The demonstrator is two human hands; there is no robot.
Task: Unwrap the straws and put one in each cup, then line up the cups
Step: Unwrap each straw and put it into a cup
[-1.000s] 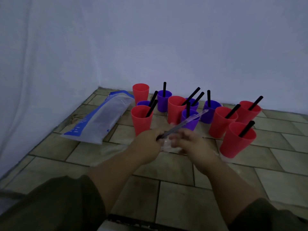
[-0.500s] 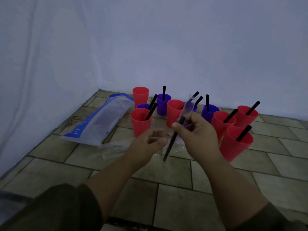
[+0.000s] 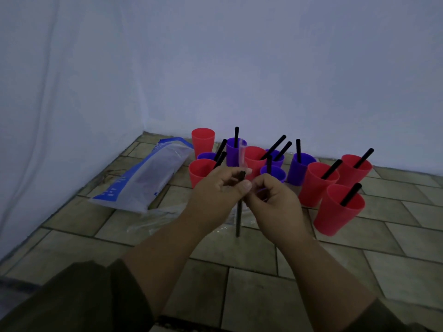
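Observation:
I hold a black straw (image 3: 238, 219) upright between both hands, just in front of the cups. My left hand (image 3: 215, 190) pinches its top end between thumb and forefinger, and the clear wrapper (image 3: 242, 153) sticks up above those fingers. My right hand (image 3: 273, 200) is curled against the straw from the right. The straw's bare lower part hangs below my hands. Behind them stand several red and purple cups, most with a black straw in them. The red cup (image 3: 203, 141) at the back left shows no straw.
A blue and clear bag of straws (image 3: 141, 180) lies on the tiled floor to the left of the cups. Loose clear wrappers (image 3: 165, 220) lie on the tiles under my hands. A white cloth wall runs close behind and along the left.
The straw has swung from slanted to upright. My left hand has come up and taken its top end. The wrapper now stands higher, with more bare straw showing below.

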